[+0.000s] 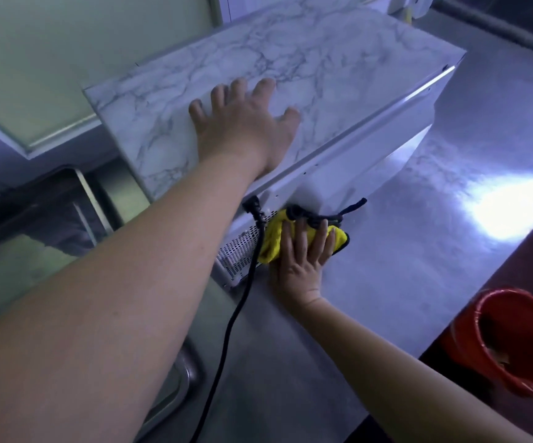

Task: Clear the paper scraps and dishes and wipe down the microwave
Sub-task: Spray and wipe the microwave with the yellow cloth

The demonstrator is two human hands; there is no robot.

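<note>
Yellow cloth [273,243] sits bunched against the low white side of the microwave [338,75]. The right hand [300,263] pins it there, fingers straight and pressing flat rather than curling round it. The left hand [243,123] is spread palm-down on the marble-patterned top, holding nothing, probably bracing the box. The microwave's long axis runs away toward the upper right, so the panel beyond the cloth stretches that way above the counter [386,266]. The perforated vent [239,247] and black power cord [243,298] lie just left of the cloth. The right hand is the nearer 1 for a sweep; the cord looks the likeliest snag.
</note>
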